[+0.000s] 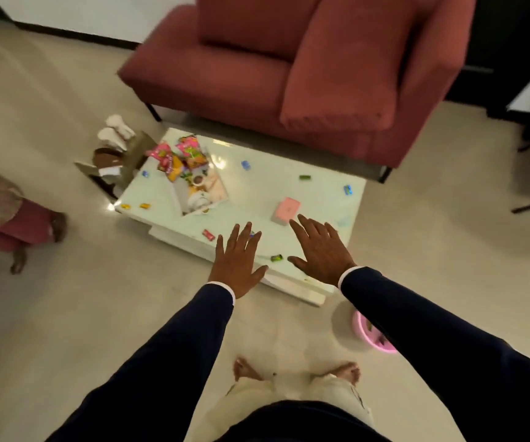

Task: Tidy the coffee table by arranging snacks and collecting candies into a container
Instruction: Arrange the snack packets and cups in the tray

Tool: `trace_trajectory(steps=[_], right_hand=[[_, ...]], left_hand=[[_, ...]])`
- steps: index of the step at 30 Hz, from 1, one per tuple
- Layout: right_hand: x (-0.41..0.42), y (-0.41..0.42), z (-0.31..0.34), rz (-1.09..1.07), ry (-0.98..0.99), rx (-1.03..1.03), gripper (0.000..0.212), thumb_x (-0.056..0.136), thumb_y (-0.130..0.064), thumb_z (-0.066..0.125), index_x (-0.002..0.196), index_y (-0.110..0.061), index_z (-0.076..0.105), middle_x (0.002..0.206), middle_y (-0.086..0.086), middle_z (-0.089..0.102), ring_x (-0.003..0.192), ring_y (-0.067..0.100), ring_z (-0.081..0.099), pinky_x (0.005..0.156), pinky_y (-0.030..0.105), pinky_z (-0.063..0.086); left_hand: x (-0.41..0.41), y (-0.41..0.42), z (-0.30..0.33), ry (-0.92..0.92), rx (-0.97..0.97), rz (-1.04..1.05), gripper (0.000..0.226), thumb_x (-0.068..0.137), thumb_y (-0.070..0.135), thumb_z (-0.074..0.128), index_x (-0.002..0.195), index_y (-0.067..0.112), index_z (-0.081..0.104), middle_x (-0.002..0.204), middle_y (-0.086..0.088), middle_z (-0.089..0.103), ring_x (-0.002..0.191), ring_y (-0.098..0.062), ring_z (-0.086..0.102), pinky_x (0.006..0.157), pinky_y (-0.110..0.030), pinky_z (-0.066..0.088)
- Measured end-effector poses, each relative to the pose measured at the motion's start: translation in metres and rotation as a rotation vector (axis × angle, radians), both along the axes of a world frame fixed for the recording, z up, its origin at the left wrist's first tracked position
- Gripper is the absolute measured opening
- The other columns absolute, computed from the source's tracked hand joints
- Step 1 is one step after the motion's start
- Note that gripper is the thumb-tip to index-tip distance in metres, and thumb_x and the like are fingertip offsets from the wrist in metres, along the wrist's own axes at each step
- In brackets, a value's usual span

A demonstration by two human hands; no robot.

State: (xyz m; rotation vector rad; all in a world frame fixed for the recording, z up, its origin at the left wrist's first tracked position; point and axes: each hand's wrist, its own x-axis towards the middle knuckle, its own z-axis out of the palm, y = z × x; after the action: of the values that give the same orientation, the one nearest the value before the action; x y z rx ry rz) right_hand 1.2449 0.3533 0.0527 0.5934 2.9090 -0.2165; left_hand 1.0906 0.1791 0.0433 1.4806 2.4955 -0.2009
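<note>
A low white coffee table stands before me. Several wrapped candies lie scattered on it: a red one, a green one, another green one, blue ones, yellow ones. Colourful snack packets are piled at the far left, over a magazine. A pink box sits near the right. My left hand and my right hand hover flat above the near edge, fingers spread, holding nothing.
A red sofa stands behind the table. A pink bowl sits on the floor under my right sleeve. A cardboard box with soft toys is at the table's left end. Another person's legs are at the left.
</note>
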Motion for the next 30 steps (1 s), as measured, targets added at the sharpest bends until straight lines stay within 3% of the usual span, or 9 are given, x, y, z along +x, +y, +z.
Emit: trace_trajectory(steps=[8, 16, 30], right_hand=[[-0.155, -0.081, 0.057, 0.097, 0.125, 0.021, 0.083, 0.095, -0.061, 0.049, 0.159, -0.017, 0.019, 0.167, 0.010, 0.021, 0.148, 0.033, 0.032, 0.120, 0.054, 0.027], [-0.266, -0.127, 0.077, 0.205, 0.127, 0.024, 0.082, 0.096, -0.061, 0.049, 0.159, -0.020, 0.018, 0.167, 0.007, 0.021, 0.150, 0.031, 0.029, 0.121, 0.054, 0.025], [-0.487, -0.139, 0.043, 0.291, 0.080, -0.029, 0.082, 0.096, -0.060, 0.052, 0.159, -0.019, 0.019, 0.166, 0.010, 0.023, 0.151, 0.034, 0.028, 0.120, 0.059, 0.026]], left_hand=[[-0.120, -0.108, 0.047, 0.067, 0.098, 0.177, 0.079, 0.102, 0.060, 0.035, 0.162, 0.024, 0.001, 0.171, -0.003, -0.015, 0.157, -0.028, -0.012, 0.123, -0.058, 0.001], [-0.209, -0.177, 0.069, 0.096, 0.183, 0.312, 0.079, 0.100, 0.060, 0.039, 0.162, 0.024, 0.007, 0.171, -0.004, -0.009, 0.158, -0.029, -0.008, 0.123, -0.058, 0.005], [-0.395, -0.190, 0.055, 0.072, 0.166, 0.418, 0.080, 0.099, 0.057, 0.046, 0.161, 0.024, 0.010, 0.172, -0.004, -0.001, 0.158, -0.029, -0.003, 0.122, -0.060, 0.008]])
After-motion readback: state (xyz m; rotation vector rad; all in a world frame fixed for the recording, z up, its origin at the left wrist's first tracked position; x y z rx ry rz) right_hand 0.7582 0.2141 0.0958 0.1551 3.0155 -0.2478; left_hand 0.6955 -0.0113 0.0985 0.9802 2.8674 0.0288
